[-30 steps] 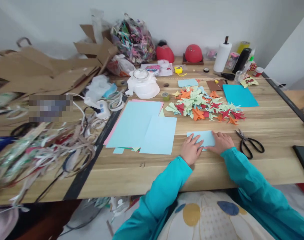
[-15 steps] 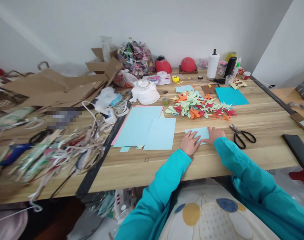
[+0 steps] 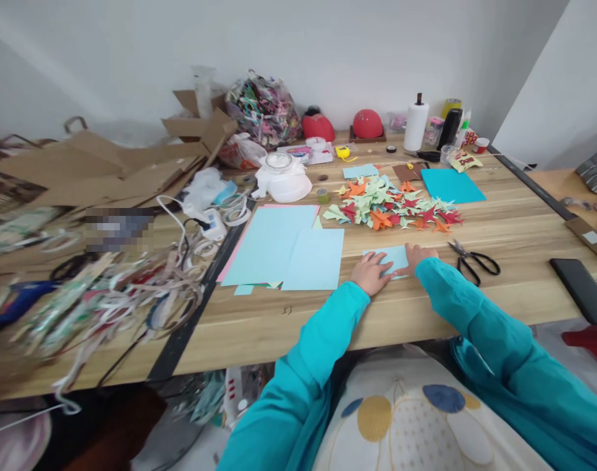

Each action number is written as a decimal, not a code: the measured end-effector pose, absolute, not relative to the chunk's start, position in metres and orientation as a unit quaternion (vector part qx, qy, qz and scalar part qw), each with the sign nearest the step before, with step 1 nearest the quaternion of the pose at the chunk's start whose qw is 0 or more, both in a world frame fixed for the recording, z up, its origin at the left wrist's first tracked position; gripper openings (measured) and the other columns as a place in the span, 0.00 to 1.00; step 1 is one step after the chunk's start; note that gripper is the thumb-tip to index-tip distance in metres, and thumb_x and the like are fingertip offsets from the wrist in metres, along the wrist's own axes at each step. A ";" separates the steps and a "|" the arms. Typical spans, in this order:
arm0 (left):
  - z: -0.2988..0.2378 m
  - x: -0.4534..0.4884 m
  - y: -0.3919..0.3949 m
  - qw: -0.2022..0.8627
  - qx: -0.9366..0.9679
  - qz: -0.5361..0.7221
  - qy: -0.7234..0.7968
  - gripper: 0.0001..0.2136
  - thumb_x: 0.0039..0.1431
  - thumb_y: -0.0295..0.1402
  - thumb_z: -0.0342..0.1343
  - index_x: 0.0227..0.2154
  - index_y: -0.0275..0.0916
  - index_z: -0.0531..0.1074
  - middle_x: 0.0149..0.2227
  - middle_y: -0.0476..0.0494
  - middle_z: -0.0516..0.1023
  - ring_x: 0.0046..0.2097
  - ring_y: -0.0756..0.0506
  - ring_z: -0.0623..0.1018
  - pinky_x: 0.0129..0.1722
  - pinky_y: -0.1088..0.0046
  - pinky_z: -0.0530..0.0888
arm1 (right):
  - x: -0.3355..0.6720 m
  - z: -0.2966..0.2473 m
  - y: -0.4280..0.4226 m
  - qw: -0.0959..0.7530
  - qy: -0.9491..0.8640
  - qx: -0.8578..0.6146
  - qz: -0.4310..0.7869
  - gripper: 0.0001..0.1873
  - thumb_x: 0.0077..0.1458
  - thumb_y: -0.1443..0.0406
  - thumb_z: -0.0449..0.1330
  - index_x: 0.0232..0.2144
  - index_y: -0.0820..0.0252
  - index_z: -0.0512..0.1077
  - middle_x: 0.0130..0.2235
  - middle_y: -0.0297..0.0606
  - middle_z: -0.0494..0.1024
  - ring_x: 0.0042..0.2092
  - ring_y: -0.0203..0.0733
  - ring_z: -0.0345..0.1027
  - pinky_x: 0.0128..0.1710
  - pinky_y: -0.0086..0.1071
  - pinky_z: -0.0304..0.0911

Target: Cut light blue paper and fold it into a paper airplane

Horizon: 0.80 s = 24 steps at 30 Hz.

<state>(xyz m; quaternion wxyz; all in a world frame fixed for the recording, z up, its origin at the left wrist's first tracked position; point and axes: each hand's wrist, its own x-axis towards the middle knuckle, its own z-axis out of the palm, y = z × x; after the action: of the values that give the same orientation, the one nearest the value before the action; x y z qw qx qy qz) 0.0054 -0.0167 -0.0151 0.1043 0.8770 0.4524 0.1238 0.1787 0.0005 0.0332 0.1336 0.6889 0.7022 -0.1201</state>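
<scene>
A small light blue paper [image 3: 395, 256] lies on the wooden table [image 3: 505, 229] in front of me. My left hand [image 3: 370, 273] rests flat on its left edge, fingers stretched out. My right hand [image 3: 419, 253] presses on its right edge, fingers lying flat. Both arms wear teal sleeves. Just beyond the paper lies a heap of folded paper shapes [image 3: 394, 206] in green, orange and red. Black scissors [image 3: 474, 260] lie to the right of my right hand.
Larger light blue sheets [image 3: 289, 252] lie left of my hands. A teal sheet [image 3: 452, 185], a paper towel roll [image 3: 416, 125], red round objects and bottles stand at the back. A black phone [image 3: 578, 297] lies at the right. Cardboard and tangled strips [image 3: 107, 301] cover the left.
The view has pulled back and tilted up, so the table looks smaller. Both hands stay pressed on the small blue paper, barely shifting.
</scene>
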 end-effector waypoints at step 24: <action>-0.018 -0.003 -0.006 0.118 0.871 0.131 0.458 0.18 0.53 0.52 0.51 0.46 0.57 0.72 0.56 0.53 0.66 0.54 0.38 0.61 0.51 0.57 0.61 | 0.186 0.031 0.008 0.149 0.718 0.663 -0.151 0.48 0.32 0.41 0.64 0.50 0.62 0.57 0.48 0.55 0.70 0.48 0.60 0.67 0.44 0.48 0.62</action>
<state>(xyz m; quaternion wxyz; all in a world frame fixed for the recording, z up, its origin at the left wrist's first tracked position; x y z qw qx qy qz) -0.0032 -0.0061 -0.0176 0.1183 0.8714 0.4576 0.1312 0.1864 0.0079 0.0314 0.1489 0.6632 0.7178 -0.1507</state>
